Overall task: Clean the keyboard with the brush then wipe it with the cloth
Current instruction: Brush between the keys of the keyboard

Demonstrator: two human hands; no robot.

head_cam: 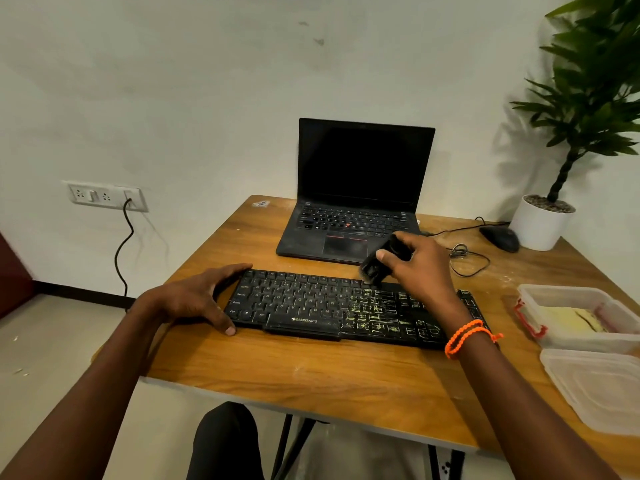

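The long black plastic keyboard (346, 308) lies across the middle of the brown wood-grain table (311, 372), just in front of the open black laptop (356, 192). Yellowish dust is thick between the keys on its right half; the left half looks much darker and cleaner. The right hand (419, 268), an orange cord bracelet (465, 337) on its wrist, grips a small black brush (377, 263), fingers and thumb curled round the body. The bristle end is down at the keyboard's top row, near the middle, tilted toward the person. The left hand (197, 299) braces the keyboard's left end, fingers spread and lightly bent, thumb on the table at the near corner, fingertips at the far corner.

Off to the right, a clear plastic container with red clips (578, 317) holds something pale yellow, and its clear lid (595, 389) lies just in front of it. A black mouse (500, 239) sits by the white pot of a green plant (540, 220), its cable looped on the table. The cloth can't be made out for certain.
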